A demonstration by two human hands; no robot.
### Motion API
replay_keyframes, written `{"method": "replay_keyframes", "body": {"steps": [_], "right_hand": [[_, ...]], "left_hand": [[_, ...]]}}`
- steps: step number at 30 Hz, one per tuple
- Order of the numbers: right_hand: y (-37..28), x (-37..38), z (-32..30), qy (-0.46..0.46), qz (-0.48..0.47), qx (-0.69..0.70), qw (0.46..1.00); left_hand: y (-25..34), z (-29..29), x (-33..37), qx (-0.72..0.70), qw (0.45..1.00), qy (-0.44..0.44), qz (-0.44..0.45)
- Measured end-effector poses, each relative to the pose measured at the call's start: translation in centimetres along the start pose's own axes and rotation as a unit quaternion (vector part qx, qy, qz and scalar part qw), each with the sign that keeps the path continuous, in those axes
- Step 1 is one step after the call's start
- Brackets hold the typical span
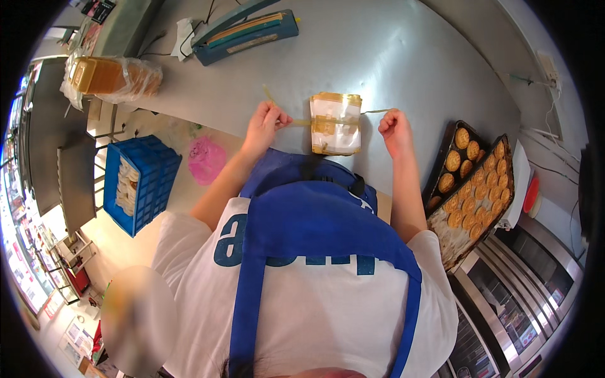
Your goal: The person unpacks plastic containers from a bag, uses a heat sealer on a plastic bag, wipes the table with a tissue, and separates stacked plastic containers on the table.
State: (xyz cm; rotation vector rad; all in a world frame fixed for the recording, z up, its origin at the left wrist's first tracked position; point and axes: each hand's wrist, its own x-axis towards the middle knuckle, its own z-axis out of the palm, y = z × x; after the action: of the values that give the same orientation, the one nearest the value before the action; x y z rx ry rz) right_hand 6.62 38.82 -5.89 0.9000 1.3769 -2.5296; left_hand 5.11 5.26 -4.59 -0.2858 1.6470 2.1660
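L hand [266,123]: at 9 o'c. of packet; thumb + fingers pinched tight on ribbon, loose tail poking up toward 12.
R hand [395,129]: at 3 o'c. of packet; fingers curled closed on ribbon's other side.
Ribbon [300,122]: thin, flat, yellow-gold; one strand from packet's L edge to L hand, one from R edge to R hand. Whether it's one pc. under packet: can't tell.
Packet [345,137]: dial centre, betw. both hands, on table nr. its edge; rect., white w/ gold edges + gold band across middle.
Table [435,69]: grey metal, shiny, under packet.
Apron [309,214]: 6 o'c.; blue, over white tee.
Sealer-like device [265,39]: betw. 10 & 11; blue, long, arm raised, white paper beside.
Container [101,75]: betw. 9 & 10; amber, partly in clear plastic.
Pink bag [207,160]: betw. 8 & 9, low down.
Crate [154,183]: same bearing, farther; blue, pale items inside.
Trays [450,242]: approx. 4 o'c.; two, dark, overlapping, w/ round golden pastries [462,137].
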Motion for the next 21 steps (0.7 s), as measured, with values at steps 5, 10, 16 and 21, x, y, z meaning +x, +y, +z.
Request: {"method": "replay_keyframes", "body": {"steps": [5, 10, 16, 21], "right_hand": [[1.8, 2.9, -5.0, 0.184, -0.046, -0.025, 0.981], [5.2, -0.8, 1.6, 0.119, -0.346, -0.539, 0.759], [6.1, -4.2, 7.6, 0.000, -0.206, -0.652, 0.730], [4.6, -3.0, 5.6, -0.030, -0.111, -0.569, 0.814]], "left_hand": [[2.1, -0.2, 0.2, -0.027, 0.999, -0.013, -0.024], [3.4, 2.7, -1.0, -0.082, 0.994, -0.038, -0.054], [5.3, 6.3, -2.3, -0.166, 0.978, -0.114, -0.057], [7.2, 9.1, -2.9, -0.209, 0.962, -0.158, -0.070]]}}
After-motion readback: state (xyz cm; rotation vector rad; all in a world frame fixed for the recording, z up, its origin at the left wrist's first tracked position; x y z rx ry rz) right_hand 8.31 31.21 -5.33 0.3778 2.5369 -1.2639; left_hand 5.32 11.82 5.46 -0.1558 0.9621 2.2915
